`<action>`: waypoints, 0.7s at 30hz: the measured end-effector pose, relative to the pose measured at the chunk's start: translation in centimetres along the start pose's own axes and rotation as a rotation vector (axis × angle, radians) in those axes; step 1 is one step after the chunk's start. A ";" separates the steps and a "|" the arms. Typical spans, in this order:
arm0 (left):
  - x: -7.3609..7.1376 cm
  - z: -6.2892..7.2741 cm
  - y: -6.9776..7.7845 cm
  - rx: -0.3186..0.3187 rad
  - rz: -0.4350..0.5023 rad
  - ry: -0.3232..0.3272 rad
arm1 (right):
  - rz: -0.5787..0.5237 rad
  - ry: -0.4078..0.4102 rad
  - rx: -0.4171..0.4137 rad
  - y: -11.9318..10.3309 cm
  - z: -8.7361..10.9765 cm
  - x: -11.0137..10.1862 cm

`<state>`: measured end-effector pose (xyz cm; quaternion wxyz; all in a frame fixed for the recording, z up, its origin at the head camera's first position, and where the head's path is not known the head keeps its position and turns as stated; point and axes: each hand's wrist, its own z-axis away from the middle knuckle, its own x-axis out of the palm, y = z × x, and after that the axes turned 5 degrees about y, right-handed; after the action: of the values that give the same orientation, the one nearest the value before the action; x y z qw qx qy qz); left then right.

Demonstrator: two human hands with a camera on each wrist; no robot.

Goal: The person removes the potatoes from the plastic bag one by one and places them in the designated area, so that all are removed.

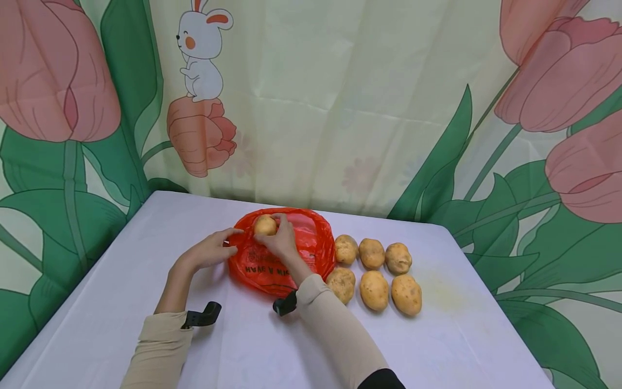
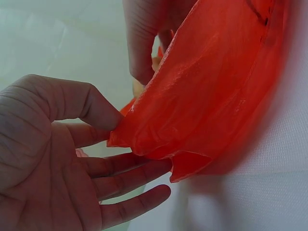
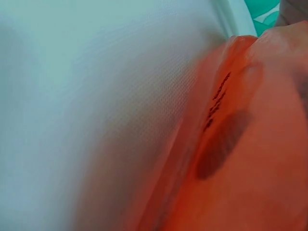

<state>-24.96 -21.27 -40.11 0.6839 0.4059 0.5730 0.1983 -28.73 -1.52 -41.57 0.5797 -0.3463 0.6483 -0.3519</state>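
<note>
A red plastic bag [image 1: 318,237] with dark printing lies spread on the table. My left hand [image 1: 206,252] is at its left side; in the left wrist view, the thumb and index finger pinch a corner of the bag's edge [image 2: 192,110], the other fingers stretched out below. My right hand [image 1: 284,240] reaches over the bag and grips a potato [image 1: 264,225] between thumb and fingers, at the bag's upper left. The right wrist view shows mostly the bag's red film [image 3: 255,163], with the right hand almost out of frame.
Several potatoes [image 1: 374,290] stand in two rows just right of the bag, the nearest right at its edge. A white cloth covers the table [image 1: 466,335]. Behind it hangs a curtain [image 1: 340,108] printed with tulips and a rabbit. Black camera mounts [image 1: 203,315] sit on both wrists.
</note>
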 end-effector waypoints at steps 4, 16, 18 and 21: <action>0.0 0.0 0.1 -0.016 -0.002 -0.004 | -0.036 -0.001 -0.003 0.1 0.3 -0.4; 0.1 0.1 0.2 -0.016 -0.007 -0.006 | -0.124 0.010 -0.017 -0.1 1.7 -1.7; 0.0 0.1 0.2 -0.018 -0.009 -0.005 | -0.124 0.014 -0.022 -0.3 2.1 -2.0; 0.0 0.1 0.3 -0.018 -0.016 -0.003 | -0.140 0.014 -0.041 -0.4 2.5 -2.4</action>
<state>-24.84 -21.13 -39.92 0.6899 0.3957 0.5732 0.1974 -25.98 0.18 -40.24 0.5419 -0.4004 0.6335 -0.3805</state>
